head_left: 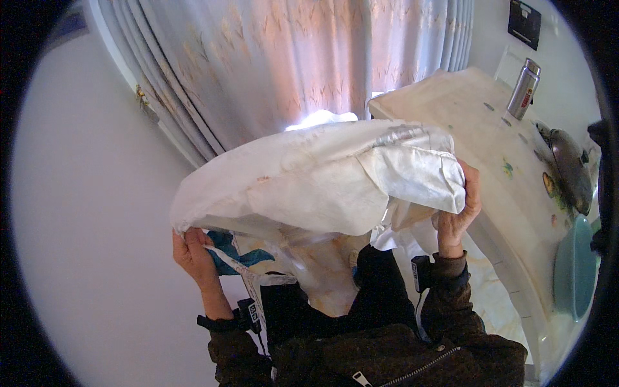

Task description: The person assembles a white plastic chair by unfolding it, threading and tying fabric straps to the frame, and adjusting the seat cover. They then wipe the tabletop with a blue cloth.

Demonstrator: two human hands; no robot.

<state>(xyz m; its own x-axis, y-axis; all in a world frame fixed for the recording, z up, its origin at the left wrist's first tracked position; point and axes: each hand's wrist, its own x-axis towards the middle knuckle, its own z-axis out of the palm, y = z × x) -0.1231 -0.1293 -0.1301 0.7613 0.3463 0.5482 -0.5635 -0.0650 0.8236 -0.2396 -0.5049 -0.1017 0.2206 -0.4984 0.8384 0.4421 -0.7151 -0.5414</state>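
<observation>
A large white cloth (290, 187), perhaps a garment, is stretched sideways in front of me and sags in folds. My left hand (193, 258) grips its lower left corner with closed fingers. Round its bunched, folded right end, my right hand (461, 209) is closed, thumb below. A pale printed strip (248, 274) hangs by my left hand. Behind that strip a teal cloth (225, 248) shows in part; I cannot tell whether it joins the white one.
To the right runs a table (445, 97) with a pale patterned cover. On it stand a steel flask (523, 89), a dark lidded pan (570, 171) and a green basin (574, 267). Patterned curtains (258, 58) hang ahead; a white wall (90, 193) is at left.
</observation>
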